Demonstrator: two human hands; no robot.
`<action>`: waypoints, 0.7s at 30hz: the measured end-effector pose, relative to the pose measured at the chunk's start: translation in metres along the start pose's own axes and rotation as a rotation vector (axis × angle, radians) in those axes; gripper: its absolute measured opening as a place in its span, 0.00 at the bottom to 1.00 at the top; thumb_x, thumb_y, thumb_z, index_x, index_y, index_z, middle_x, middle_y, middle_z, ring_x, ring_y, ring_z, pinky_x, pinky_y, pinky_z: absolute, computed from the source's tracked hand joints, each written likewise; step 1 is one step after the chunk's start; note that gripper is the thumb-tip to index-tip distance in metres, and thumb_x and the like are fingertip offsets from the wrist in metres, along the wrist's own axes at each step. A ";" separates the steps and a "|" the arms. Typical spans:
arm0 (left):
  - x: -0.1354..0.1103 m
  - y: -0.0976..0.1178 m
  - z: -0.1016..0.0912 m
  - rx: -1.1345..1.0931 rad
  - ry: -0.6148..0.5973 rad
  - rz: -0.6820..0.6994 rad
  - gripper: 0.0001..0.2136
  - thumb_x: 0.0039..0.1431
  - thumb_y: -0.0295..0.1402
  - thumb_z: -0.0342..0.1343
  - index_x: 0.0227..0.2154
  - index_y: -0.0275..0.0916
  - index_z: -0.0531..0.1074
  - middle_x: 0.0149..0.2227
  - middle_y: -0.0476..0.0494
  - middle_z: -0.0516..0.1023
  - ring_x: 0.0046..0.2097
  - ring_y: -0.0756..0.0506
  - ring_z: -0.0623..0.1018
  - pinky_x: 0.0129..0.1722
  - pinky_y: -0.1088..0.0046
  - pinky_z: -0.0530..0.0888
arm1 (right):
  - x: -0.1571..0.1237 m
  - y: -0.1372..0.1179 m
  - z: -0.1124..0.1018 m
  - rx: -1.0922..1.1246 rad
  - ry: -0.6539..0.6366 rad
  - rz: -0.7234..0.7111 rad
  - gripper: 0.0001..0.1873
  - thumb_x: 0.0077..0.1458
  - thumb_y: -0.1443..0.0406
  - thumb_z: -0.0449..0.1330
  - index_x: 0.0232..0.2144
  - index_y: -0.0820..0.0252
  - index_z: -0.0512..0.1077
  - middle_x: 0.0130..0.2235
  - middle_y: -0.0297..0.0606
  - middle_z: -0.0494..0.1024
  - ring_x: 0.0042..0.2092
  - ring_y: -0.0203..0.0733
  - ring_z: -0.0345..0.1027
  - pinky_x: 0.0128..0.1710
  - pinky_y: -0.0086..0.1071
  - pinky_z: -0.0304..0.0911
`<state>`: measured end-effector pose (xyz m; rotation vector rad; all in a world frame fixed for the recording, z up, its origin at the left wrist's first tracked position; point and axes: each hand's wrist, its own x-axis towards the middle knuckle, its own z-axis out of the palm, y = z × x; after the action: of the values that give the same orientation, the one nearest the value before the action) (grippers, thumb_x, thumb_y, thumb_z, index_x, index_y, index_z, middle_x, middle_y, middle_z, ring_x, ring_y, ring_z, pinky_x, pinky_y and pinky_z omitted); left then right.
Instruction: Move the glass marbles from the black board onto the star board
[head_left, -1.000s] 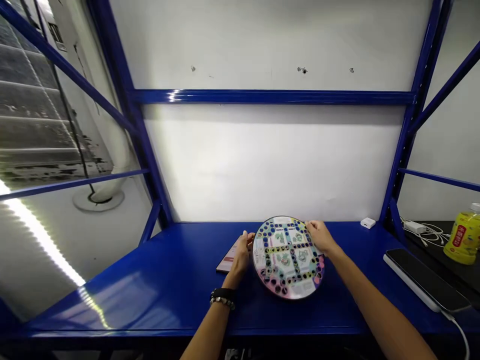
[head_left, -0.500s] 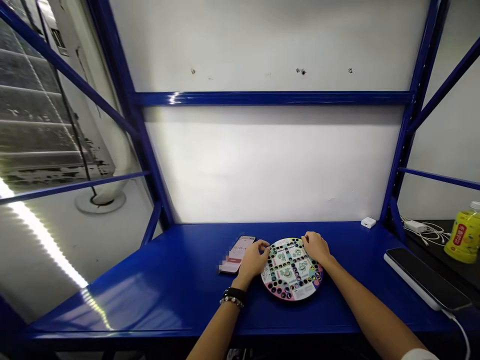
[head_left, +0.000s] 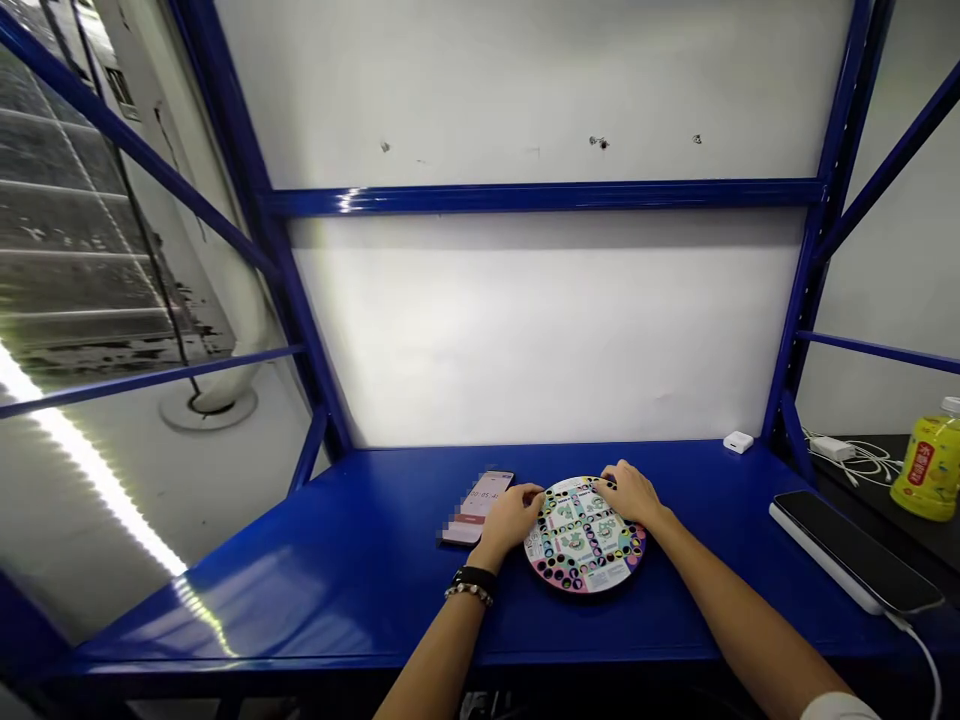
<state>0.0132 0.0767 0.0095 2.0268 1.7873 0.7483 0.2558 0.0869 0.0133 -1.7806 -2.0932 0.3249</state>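
Note:
A round, colourful game board (head_left: 586, 540) with rings of dark holes lies flat on the blue shelf (head_left: 360, 590). My left hand (head_left: 511, 518) grips its left rim, fingers curled over the edge. My right hand (head_left: 631, 493) holds the far right rim, fingers bent down onto the board. A dark band and a bead bracelet sit on my left wrist. Just left of my left hand lies a phone (head_left: 480, 506) with a lit screen.
Blue rack posts and a crossbeam (head_left: 547, 195) frame the white back wall. A small white box (head_left: 739, 441) sits at the shelf's back right. On the right side table are a dark tablet (head_left: 851, 553), white cables (head_left: 855, 455) and a yellow bottle (head_left: 928, 465).
The board, tilted up toward me a second ago, has been lowered flat onto the shelf. Both hands have stayed on its rim.

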 end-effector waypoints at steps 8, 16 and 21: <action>-0.011 -0.001 0.001 0.052 -0.066 0.119 0.24 0.62 0.42 0.49 0.58 0.41 0.69 0.57 0.40 0.74 0.57 0.40 0.73 0.57 0.65 0.67 | -0.023 -0.007 -0.011 0.017 -0.271 -0.160 0.37 0.60 0.42 0.48 0.67 0.45 0.55 0.71 0.38 0.50 0.69 0.57 0.42 0.64 0.54 0.40; -0.013 0.003 -0.001 0.059 -0.017 0.068 0.20 0.61 0.41 0.49 0.54 0.42 0.72 0.48 0.38 0.78 0.50 0.39 0.76 0.46 0.66 0.70 | -0.026 -0.013 -0.012 0.012 -0.171 -0.108 0.35 0.59 0.44 0.52 0.64 0.49 0.61 0.64 0.44 0.63 0.65 0.54 0.53 0.61 0.48 0.48; -0.014 0.010 -0.007 0.109 -0.004 -0.053 0.16 0.61 0.44 0.49 0.42 0.41 0.76 0.31 0.43 0.79 0.35 0.41 0.78 0.32 0.70 0.65 | -0.024 -0.008 -0.015 -0.061 -0.120 0.036 0.41 0.53 0.39 0.54 0.59 0.60 0.66 0.59 0.53 0.68 0.59 0.59 0.62 0.56 0.47 0.56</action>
<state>0.0162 0.0610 0.0183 2.0380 1.9107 0.6437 0.2576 0.0608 0.0269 -1.8782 -2.1770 0.3905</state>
